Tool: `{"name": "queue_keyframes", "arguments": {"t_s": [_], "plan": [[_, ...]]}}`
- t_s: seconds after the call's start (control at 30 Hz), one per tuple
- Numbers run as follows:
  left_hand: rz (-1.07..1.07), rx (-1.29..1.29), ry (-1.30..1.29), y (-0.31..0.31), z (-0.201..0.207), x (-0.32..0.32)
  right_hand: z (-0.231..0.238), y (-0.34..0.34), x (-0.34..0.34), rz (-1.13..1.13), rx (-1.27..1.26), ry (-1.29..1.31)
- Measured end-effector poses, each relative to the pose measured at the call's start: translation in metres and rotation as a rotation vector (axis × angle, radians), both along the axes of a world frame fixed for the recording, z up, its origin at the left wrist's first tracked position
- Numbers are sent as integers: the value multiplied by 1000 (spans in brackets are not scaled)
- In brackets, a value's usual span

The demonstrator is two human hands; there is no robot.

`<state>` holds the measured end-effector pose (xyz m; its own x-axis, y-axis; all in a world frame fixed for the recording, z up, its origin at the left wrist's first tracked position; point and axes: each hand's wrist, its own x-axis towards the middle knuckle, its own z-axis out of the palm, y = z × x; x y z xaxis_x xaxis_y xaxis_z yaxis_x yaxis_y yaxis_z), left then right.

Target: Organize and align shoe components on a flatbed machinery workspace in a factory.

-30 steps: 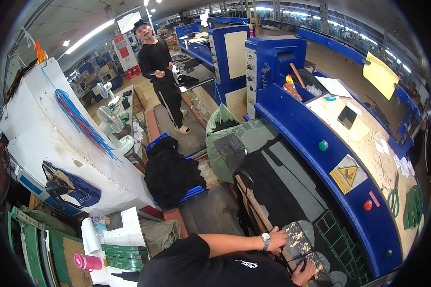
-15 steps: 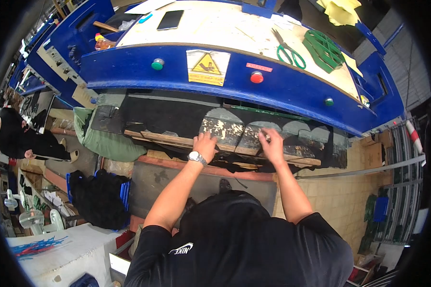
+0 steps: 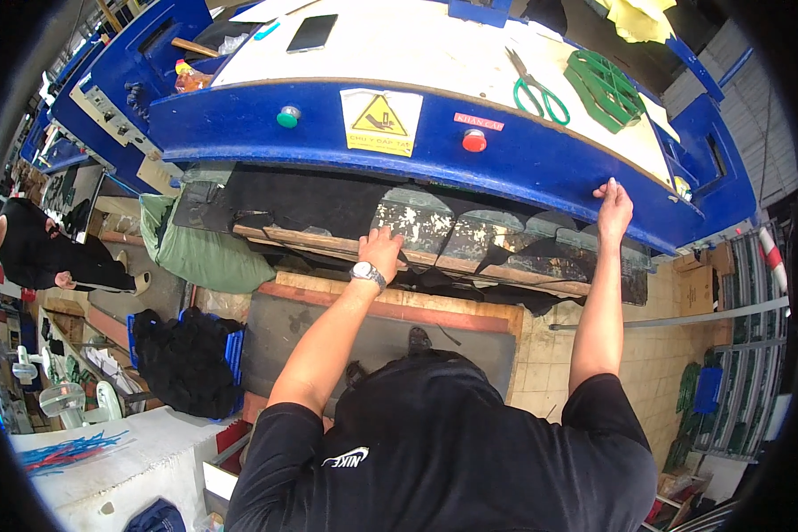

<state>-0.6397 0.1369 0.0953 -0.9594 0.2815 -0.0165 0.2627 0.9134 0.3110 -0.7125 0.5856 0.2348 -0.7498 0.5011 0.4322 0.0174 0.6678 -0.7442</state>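
Note:
My left hand (image 3: 381, 252) rests with fingers spread on the front edge of a dark, paint-worn board (image 3: 417, 222), beside its wooden edging (image 3: 328, 244). Black fabric (image 3: 301, 199) covers the board's left part. My right hand (image 3: 614, 211), fingers curled, is raised to the right end of the machine's blue front beam (image 3: 523, 164). It covers the spot where a green button showed before; whether it presses that button is hidden. Thin black scraps (image 3: 496, 257) hang over the wooden edging between my hands.
On the pale machine top lie a phone (image 3: 312, 33), green-handled scissors (image 3: 539, 93) and a green tray (image 3: 605, 89). The beam carries a green button (image 3: 288, 116) and a red button (image 3: 474, 140). At left are a green sack (image 3: 208, 253), a blue crate (image 3: 233, 359) and another person (image 3: 49, 248).
My right hand has left the board and moved up and right to the blue beam, its fingers curled. My left hand stays on the board's front edge.

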Motion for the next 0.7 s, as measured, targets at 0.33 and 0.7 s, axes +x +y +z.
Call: {"name": "queue_keyframes", "arguments": {"t_s": [0.33,0.7], "plan": [[33,49,79,-9,17,2,-39,-93,69,509,326,-201],[96,110,235,10,-6,16,-72,-144,121,567,517,-543]]}}
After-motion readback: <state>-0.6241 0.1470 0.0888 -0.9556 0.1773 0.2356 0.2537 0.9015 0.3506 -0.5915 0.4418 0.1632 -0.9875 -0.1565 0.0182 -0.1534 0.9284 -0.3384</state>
